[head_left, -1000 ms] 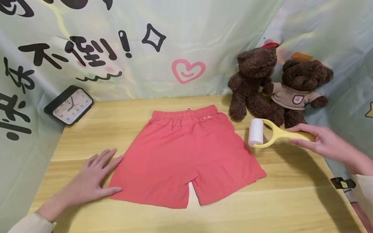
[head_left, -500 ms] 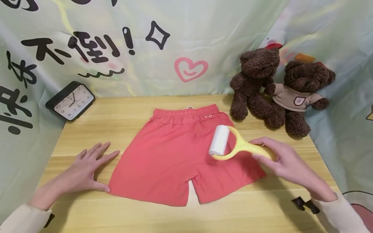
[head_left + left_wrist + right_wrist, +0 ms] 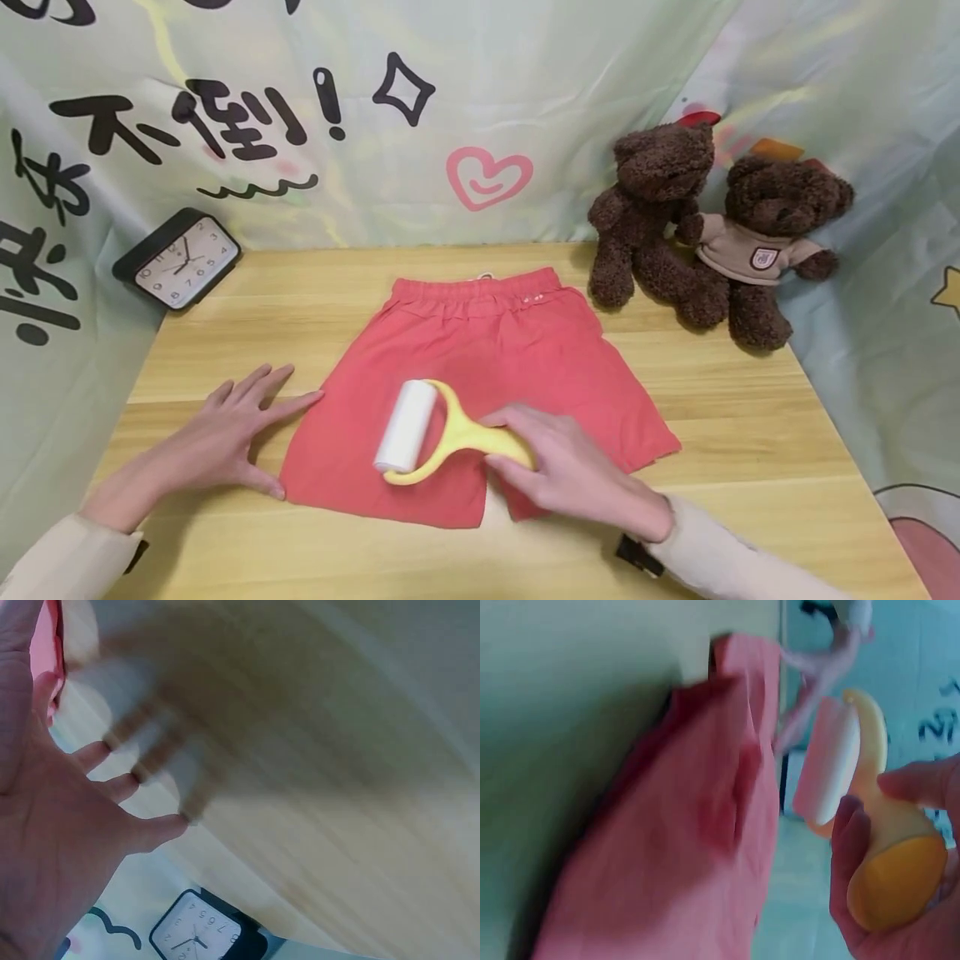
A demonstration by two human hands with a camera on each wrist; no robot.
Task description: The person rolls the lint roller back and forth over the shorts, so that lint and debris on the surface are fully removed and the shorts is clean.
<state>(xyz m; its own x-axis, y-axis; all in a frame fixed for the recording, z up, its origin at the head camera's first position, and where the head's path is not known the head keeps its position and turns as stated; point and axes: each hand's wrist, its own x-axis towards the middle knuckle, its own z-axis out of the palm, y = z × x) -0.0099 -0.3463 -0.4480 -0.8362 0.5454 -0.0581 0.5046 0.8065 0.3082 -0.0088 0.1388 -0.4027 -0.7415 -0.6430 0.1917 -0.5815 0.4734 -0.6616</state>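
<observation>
A pair of red shorts [image 3: 450,358] lies spread flat on the wooden table, waistband toward the back. My right hand [image 3: 558,462] grips the yellow handle of a lint roller [image 3: 407,425], whose white roll is over the left leg of the shorts. Whether the roll touches the cloth is hard to tell. In the right wrist view the fingers wrap round the lint roller [image 3: 896,877]. At the left edge of the shorts, my left hand [image 3: 217,442] lies with fingers spread, forefinger and thumb tips at the cloth. The left wrist view shows those fingers [image 3: 161,831] straight over the tabletop.
A black desk clock [image 3: 180,260] stands at the back left of the wooden table [image 3: 750,417]. Two brown teddy bears [image 3: 652,208] sit at the back right, one in a beige top. A printed cloth [image 3: 570,100] hangs behind and along the sides.
The right hand has carried the lint roller leftward, from beside the shorts' right edge to over their left leg. My left hand has shifted only slightly. The shorts stay in place.
</observation>
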